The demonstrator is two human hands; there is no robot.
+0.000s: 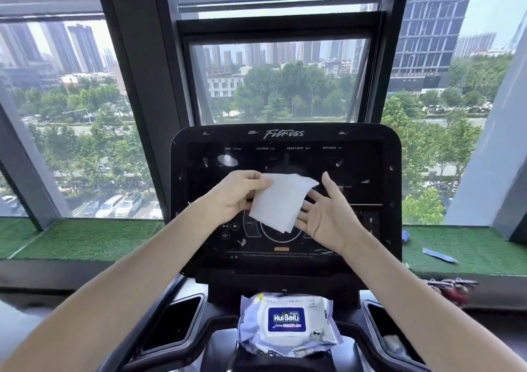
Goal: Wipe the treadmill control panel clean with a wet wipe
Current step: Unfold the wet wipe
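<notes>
Starting at the left, a strip of rough green artificial turf point(71, 237) covers the window ledge, and below it a glossy black rectangular pocket point(174, 323) is sunk into the treadmill console. The left hand point(236, 197) is raised in front of the wide, glossy black, round-cornered treadmill control panel point(368, 166), fingers and thumb curled to pinch the upper left corner of a thin, white, squarish wet wipe point(279, 203). The soft, limp sheet hangs at a tilt between both hands, in front of the panel's middle; whether it touches the panel cannot be told. Pale flecks and smudges dot the panel's shiny face. Beneath it, a crinkled, pale plastic pack of wipes with a blue label on its white lid point(288, 323) lies on the console. The right hand point(328, 215) is spread wide, palm up, its fingertips tucked under the wipe's right edge. Farther right, a slim blue tube point(440, 256) lies on the turf.
</notes>
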